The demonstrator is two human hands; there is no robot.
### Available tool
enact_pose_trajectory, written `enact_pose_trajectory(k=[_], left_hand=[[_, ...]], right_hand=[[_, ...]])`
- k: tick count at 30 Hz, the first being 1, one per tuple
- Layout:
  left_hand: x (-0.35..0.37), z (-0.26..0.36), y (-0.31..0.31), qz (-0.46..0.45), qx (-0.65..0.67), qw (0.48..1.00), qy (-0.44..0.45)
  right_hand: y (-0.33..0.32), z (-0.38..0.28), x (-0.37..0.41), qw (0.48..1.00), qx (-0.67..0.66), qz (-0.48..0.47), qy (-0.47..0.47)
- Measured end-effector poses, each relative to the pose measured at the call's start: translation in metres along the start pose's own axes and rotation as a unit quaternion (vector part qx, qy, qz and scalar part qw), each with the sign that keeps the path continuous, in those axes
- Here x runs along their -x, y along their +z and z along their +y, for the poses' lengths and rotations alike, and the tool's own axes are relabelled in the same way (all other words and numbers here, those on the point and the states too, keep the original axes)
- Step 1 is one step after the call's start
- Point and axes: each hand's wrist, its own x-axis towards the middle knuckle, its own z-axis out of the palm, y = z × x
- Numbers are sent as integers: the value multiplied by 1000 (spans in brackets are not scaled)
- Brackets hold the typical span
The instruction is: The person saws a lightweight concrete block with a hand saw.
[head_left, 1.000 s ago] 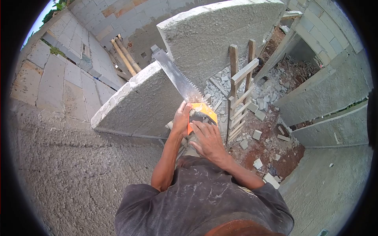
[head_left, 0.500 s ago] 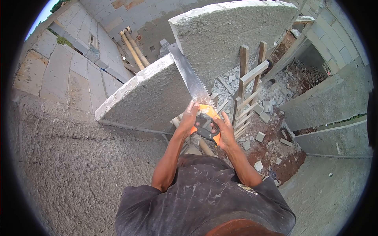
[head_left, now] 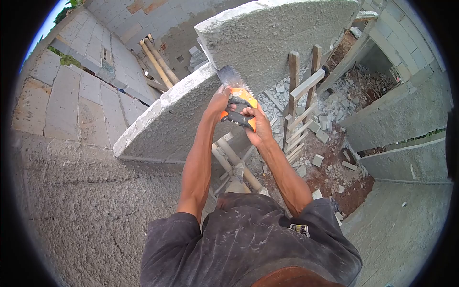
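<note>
A handsaw with an orange and black handle (head_left: 235, 117) is held out in front of me by both hands. My left hand (head_left: 219, 101) is closed at the left side of the handle, near the base of the blade. On the other side, my right hand (head_left: 258, 125) wraps its fingers around the grip. The toothed blade (head_left: 230, 76) points away from me. Its far part is hidden in the gap between the lower curved wall piece (head_left: 177, 112) and the taller curved wall piece (head_left: 282, 38).
Wooden posts and slats (head_left: 302, 88) stand right of the saw. Rubble and broken blocks (head_left: 318, 160) lie on the ground below. Bamboo poles (head_left: 155, 62) lean behind the lower wall piece. A rough plastered wall (head_left: 105, 205) is close on my left.
Both hands have pushed the saw forward, away from me. Most of the blade has slid into the gap between the wall pieces.
</note>
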Motion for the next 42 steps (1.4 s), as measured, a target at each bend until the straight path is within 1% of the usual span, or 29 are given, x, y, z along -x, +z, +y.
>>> enact_pose_trajectory(k=[1,2,4,5,6,7,9,10,12,13,15,16,18,20,21,23,25,26,27,28,30,32,33,35,37,39,40,41,42], left_hand=[[12,1,10,22,30,999,24],[35,-7,22,43,58,996,44],[64,-45,30,-15,119,993,-21],[76,-73,36,-27,138,990,7],[90,-86,42,-16,123,992,6],[86,-77,41,-19,123,992,5],[86,-60,37,-5,62,998,-6],[63,-48,35,22,86,996,10],[7,-27,14,-71,152,986,11],[3,-24,12,-72,155,985,12],[-2,-20,12,-56,203,977,-15],[7,-25,12,-57,205,977,-15],[45,-45,14,-65,128,990,-8],[92,-65,26,-46,145,986,-67],[102,-67,28,-51,129,988,-63],[77,-57,23,-52,165,983,-64],[27,-24,16,-63,168,984,-11],[-1,-10,9,-64,147,987,-7],[-18,-2,4,-66,126,990,-1],[-15,-3,5,-70,124,990,-5],[-3,-12,5,-63,140,988,-11],[43,-40,17,-50,119,991,-41],[71,-52,29,-41,108,993,-27],[100,-54,37,-56,97,993,-48],[71,-50,30,-71,184,978,-62],[16,-20,14,-71,148,986,-15],[-18,-14,2,-78,161,984,-18],[-39,-12,-3,-86,175,981,-16],[-32,-13,0,-89,175,980,-26]], right_hand=[[-6,-3,3,998,-46,9,34],[-16,0,11,999,-40,21,13],[-40,6,42,999,-28,26,-6],[-53,8,69,998,-48,27,33],[-59,8,86,995,-66,30,73],[-57,7,80,995,-66,32,70],[-46,9,74,988,-80,75,105],[-31,2,51,988,-80,70,109],[-6,-7,2,990,-119,43,55],[-3,-3,-4,991,-116,43,54],[-4,4,-13,995,-86,40,3],[-4,5,-1,996,-80,42,-3],[-13,17,48,993,-80,86,15],[-23,25,102,988,-107,103,32],[-20,22,93,988,-112,101,30],[-17,17,86,991,-78,107,31],[-4,7,18,992,-98,79,15],[-9,8,-21,996,-77,52,-8],[-4,8,-39,996,-85,39,-2],[3,10,-38,997,-58,56,-4],[0,12,-6,995,-74,64,-6],[-12,16,45,993,-83,82,1],[-21,19,77,991,-80,102,14],[-14,10,93,992,-72,106,14],[-10,7,86,991,-67,113,11],[5,5,12,992,-90,90,-14],[4,7,-23,996,-71,51,-25],[3,12,-44,996,-59,63,-20],[9,14,-43,996,-48,67,-29]])
